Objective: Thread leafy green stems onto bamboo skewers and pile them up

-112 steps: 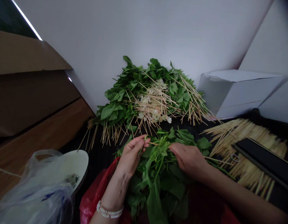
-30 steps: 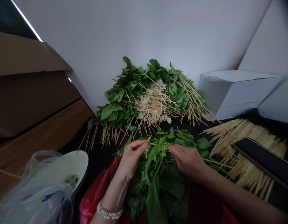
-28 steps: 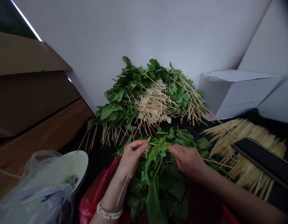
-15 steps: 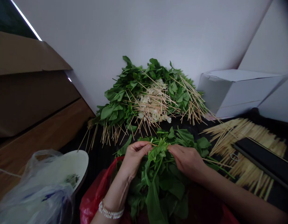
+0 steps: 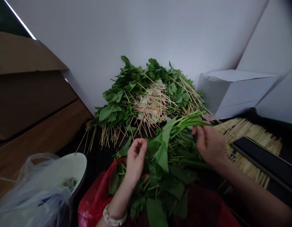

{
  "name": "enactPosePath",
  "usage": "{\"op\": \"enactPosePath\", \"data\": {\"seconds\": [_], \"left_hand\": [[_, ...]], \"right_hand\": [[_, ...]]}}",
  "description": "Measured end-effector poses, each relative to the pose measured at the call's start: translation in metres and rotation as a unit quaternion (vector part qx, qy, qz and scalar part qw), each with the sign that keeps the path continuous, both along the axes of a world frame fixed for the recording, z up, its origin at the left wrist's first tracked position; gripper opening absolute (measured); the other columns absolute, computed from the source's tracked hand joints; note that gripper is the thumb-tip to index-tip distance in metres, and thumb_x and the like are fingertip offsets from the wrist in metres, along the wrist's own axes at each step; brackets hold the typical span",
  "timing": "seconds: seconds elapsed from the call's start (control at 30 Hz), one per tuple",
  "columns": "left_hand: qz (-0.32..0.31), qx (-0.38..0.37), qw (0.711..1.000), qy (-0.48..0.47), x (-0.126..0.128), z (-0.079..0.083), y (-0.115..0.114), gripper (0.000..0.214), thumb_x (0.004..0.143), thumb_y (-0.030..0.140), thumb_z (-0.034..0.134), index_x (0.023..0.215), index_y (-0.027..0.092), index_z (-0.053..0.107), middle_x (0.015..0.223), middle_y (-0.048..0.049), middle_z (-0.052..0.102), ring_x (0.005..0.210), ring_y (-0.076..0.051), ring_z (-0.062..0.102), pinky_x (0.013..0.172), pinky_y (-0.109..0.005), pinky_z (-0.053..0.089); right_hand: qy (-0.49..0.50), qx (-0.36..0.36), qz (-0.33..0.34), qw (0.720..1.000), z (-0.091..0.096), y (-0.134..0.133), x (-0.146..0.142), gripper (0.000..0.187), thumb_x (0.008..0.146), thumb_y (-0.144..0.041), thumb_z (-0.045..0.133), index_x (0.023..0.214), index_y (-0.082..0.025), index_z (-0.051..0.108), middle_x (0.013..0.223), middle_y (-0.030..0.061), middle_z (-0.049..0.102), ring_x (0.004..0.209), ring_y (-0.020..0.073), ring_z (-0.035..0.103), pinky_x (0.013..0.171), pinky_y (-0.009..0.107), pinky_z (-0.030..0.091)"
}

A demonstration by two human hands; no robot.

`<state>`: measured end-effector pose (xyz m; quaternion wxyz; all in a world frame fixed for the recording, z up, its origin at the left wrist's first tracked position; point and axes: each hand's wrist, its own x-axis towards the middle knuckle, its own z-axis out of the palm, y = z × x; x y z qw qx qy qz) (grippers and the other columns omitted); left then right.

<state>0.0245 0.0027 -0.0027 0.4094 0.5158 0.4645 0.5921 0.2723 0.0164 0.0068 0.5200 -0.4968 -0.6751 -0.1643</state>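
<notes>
My right hand (image 5: 208, 145) pinches the stem end of a bunch of green leafy stalks (image 5: 177, 126) and holds it raised, stems pointing right. My left hand (image 5: 135, 159), with a pearl bracelet at the wrist, has its fingers closed on the leaf end of that bunch. Under both hands lies a heap of loose greens (image 5: 164, 183) on a red plastic bag (image 5: 98, 195).
A big pile of skewered greens (image 5: 148, 94) leans on the white wall. Bare bamboo skewers (image 5: 245, 138) lie at right under a black strip (image 5: 261, 157), near a white box (image 5: 231, 91). A white plate (image 5: 75, 164) and a clear plastic bag (image 5: 32, 195) sit at lower left.
My right hand has lifted up and to the right, pulling a bunch of stalks out of the heap. My left hand stayed low at the leaves. The view has shifted slightly.
</notes>
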Motion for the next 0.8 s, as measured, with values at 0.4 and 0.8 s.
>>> {"op": "enactPosePath", "data": {"seconds": [0.4,0.8], "left_hand": [[-0.294,0.142,0.776,0.539,0.027,-0.019,-0.026,0.03,0.083,0.017,0.069,0.111,0.026,0.073,0.099,-0.0067,0.071,0.1,-0.027,0.058,0.089,-0.041,0.043],[-0.091,-0.06,0.991,-0.073,-0.004,0.005,-0.002,0.021,0.072,0.04,0.082,0.071,0.02,0.077,0.072,-0.001,0.068,0.066,-0.015,0.059,0.067,-0.026,0.046]], "right_hand": [[0.027,-0.051,0.003,0.998,-0.002,0.0,-0.004,0.019,0.098,-0.023,0.038,0.098,-0.022,0.057,0.078,0.0027,0.067,0.066,0.017,0.063,0.063,0.03,0.046],[0.027,-0.046,0.014,0.998,-0.005,0.0,-0.005,0.018,0.098,-0.021,0.038,0.1,-0.021,0.056,0.077,0.001,0.068,0.064,0.0154,0.064,0.061,0.027,0.045]]}}
